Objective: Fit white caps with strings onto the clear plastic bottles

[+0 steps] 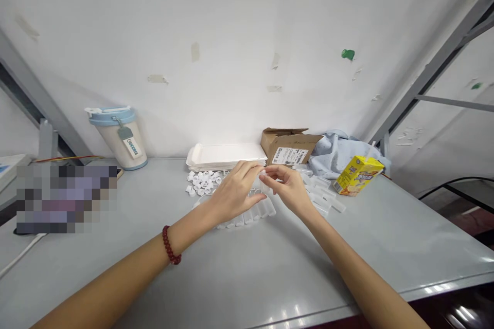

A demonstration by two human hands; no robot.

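Observation:
My left hand (pixel 239 187), a dark red bead bracelet at its wrist, curves around a small clear plastic bottle (pixel 263 185), mostly hidden by the fingers. Against its top end, my right hand (pixel 287 185) pinches a small white cap (pixel 263 172) between thumb and fingertips. Both hands meet just above the table. Below the left hand lies a row of clear plastic bottles (pixel 247 216). A heap of loose white caps (pixel 204 182) is left of it. More clear bottles (pixel 322 195) lie scattered to the right of my right hand.
Behind the hands are a stack of white trays (pixel 227 154) and an open cardboard box (pixel 289 146). A yellow drink carton (pixel 358 175) with a straw stands right, before a light blue cloth (pixel 334 151). At left are a tumbler (pixel 123 139) and a blurred-out device (pixel 65 200).

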